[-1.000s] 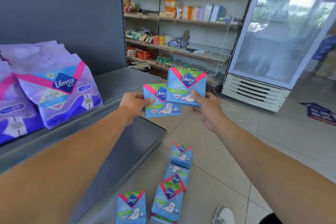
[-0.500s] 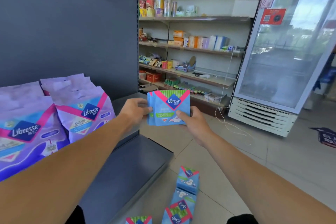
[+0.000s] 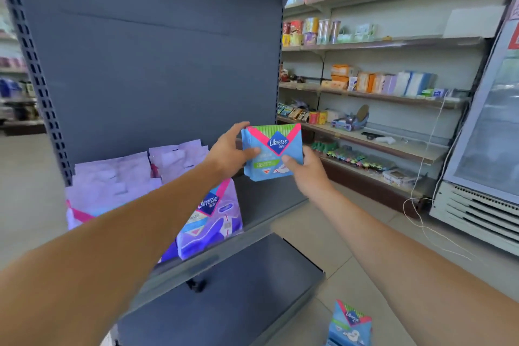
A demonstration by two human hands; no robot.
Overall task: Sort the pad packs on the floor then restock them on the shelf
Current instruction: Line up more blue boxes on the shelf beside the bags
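Blue pad packs (image 3: 272, 152) between raised hands (image 3: 304, 170)

Bare shelf (image 3: 269, 199) to the right of purple packs (image 3: 207, 219), open for a hand. Left part taken up by those packs. Dark back panel (image 3: 157, 64) closing the rear. Blue pack (image 3: 349, 323) on floor (image 3: 351, 239) near lower shelf (image 3: 238, 289).

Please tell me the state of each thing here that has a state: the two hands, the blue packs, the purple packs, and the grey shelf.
left hand: grips the held blue packs at their left edge.
right hand: grips the same packs at the lower right.
held blue packs: upright, in the air above the grey shelf.
blue pack on the floor: not yet picked up.
purple packs: standing on the shelf.
grey shelf: right part bare.
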